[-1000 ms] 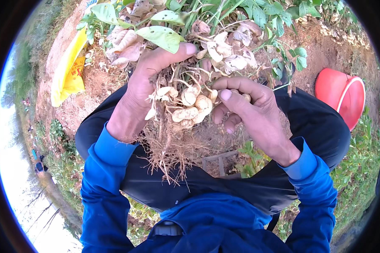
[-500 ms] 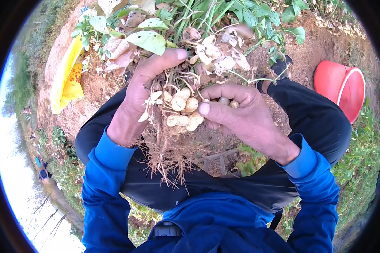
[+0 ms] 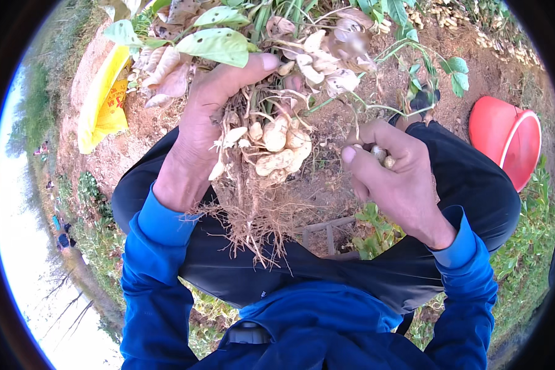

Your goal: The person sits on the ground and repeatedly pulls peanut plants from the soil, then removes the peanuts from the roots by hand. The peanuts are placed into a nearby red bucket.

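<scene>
My left hand (image 3: 198, 126) is closed around the stems of an uprooted peanut plant (image 3: 276, 134), just above its pods. Several pale pods cluster beside the fingers, and thin tangled roots (image 3: 253, 216) hang below over my lap. Green and withered leaves (image 3: 216, 44) spread out above the grip. To the right, apart from the cluster, my right hand (image 3: 401, 176) is curled around a few picked peanuts (image 3: 383, 156), which show between thumb and fingers. Its thumb and forefinger pinch together at the tip; how many pods sit in the palm is hidden.
A red bucket (image 3: 494, 126) lies tipped toward me at the right, beyond my knee. On the left is a yellow printed bag (image 3: 98, 111) on the soil. Many pods (image 3: 505, 46) lie at the far right. A small wooden frame (image 3: 330, 237) stands between my legs.
My right hand has pulled away from the pod cluster to the right, with peanuts in it. My left hand still grips the plant, nearly in place.
</scene>
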Demonstrator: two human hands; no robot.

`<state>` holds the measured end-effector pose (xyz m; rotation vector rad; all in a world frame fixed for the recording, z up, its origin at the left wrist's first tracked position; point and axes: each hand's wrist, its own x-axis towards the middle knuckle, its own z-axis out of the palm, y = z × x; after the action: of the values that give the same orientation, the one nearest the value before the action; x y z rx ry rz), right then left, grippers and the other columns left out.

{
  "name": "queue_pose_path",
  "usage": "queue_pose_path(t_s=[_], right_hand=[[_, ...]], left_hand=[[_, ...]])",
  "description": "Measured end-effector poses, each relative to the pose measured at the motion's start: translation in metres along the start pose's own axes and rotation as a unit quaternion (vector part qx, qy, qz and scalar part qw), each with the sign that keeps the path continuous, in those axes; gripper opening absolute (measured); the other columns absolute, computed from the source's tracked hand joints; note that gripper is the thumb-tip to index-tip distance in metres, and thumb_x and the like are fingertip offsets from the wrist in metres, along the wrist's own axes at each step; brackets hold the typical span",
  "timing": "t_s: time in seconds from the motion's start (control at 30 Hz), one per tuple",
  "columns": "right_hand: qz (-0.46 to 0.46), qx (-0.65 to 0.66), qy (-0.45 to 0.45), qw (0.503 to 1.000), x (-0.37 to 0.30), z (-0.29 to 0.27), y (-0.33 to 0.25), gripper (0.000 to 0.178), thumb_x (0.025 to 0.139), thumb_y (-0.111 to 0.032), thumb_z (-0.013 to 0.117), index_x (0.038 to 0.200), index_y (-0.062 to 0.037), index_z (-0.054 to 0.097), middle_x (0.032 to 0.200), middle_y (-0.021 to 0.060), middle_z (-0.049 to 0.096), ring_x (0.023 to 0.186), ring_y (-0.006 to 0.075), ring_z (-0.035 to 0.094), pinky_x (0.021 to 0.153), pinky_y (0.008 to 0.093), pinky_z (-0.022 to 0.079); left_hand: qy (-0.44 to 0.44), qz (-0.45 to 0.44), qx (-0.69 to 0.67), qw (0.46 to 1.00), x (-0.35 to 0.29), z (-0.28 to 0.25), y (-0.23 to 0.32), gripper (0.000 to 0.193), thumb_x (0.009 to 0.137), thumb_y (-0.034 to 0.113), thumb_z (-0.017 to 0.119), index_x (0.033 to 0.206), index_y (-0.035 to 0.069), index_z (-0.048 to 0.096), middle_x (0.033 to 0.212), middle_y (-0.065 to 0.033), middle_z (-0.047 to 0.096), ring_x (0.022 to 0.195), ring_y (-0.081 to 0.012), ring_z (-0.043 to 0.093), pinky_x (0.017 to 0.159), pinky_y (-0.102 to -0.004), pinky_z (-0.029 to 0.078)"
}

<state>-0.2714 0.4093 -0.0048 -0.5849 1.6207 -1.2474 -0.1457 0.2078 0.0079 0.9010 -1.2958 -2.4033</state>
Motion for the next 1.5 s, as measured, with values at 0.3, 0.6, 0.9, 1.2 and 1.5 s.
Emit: queue_pose_path(t_s=[0.3, 0.6, 0.9, 1.2, 1.5], right_hand=[[-0.325, -0.194, -0.004, 0.926, 0.015, 0.01, -0.01, 0.035, 0.082, -0.002, 0.073, 0.115, -0.0097, 0.067, 0.083, 0.0102, 0.067, 0.066, 0.0256, 0.065, 0.056, 0.0346, 0.051], [-0.364, -0.221, -0.011, 0.905, 0.017, 0.014, 0.003, 0.04, 0.081, -0.001, 0.069, 0.119, -0.0103, 0.063, 0.08, 0.0108, 0.064, 0.07, 0.0304, 0.065, 0.055, 0.0406, 0.051], [-0.322, -0.323, 0.056, 0.888, 0.012, 0.015, 0.006, 0.032, 0.079, -0.008, 0.073, 0.11, -0.0113, 0.067, 0.071, 0.0098, 0.057, 0.057, 0.0305, 0.061, 0.05, 0.042, 0.048], [-0.033, -0.118, -0.027, 0.992, 0.007, 0.008, -0.006, 0.021, 0.084, -0.02, 0.076, 0.089, -0.0009, 0.07, 0.062, 0.0044, 0.057, 0.054, 0.009, 0.048, 0.05, 0.0298, 0.041], [0.063, 0.055, 0.039, 0.996, -0.004, 0.003, -0.008, 0.013, 0.088, -0.013, 0.074, 0.087, -0.0002, 0.072, 0.069, -0.0048, 0.058, 0.061, 0.0018, 0.048, 0.053, 0.0223, 0.038]], left_hand=[[-0.015, -0.068, -0.022, 0.997, -0.001, 0.008, -0.012, 0.03, 0.093, 0.025, 0.064, 0.113, 0.002, 0.066, 0.105, -0.0116, 0.071, 0.093, -0.0182, 0.07, 0.083, -0.0319, 0.058], [0.025, -0.037, 0.056, 0.997, -0.014, 0.037, -0.015, 0.024, 0.095, 0.019, 0.06, 0.108, 0.0, 0.068, 0.098, -0.0066, 0.071, 0.084, -0.0117, 0.069, 0.075, -0.027, 0.057], [-0.009, -0.174, -0.039, 0.984, 0.001, 0.021, -0.032, 0.023, 0.095, 0.015, 0.06, 0.109, -0.001, 0.066, 0.093, -0.0058, 0.071, 0.08, -0.01, 0.068, 0.071, -0.0258, 0.056], [0.067, -0.138, 0.101, 0.983, 0.0, 0.019, -0.035, 0.02, 0.086, 0.006, 0.067, 0.098, -0.01, 0.07, 0.087, -0.0138, 0.072, 0.072, -0.0175, 0.071, 0.061, -0.0307, 0.06], [0.01, -0.024, 0.374, 0.927, -0.002, 0.013, -0.03, 0.014, 0.089, 0.009, 0.068, 0.095, -0.003, 0.071, 0.088, -0.0059, 0.07, 0.078, -0.0104, 0.064, 0.065, -0.0257, 0.053]])
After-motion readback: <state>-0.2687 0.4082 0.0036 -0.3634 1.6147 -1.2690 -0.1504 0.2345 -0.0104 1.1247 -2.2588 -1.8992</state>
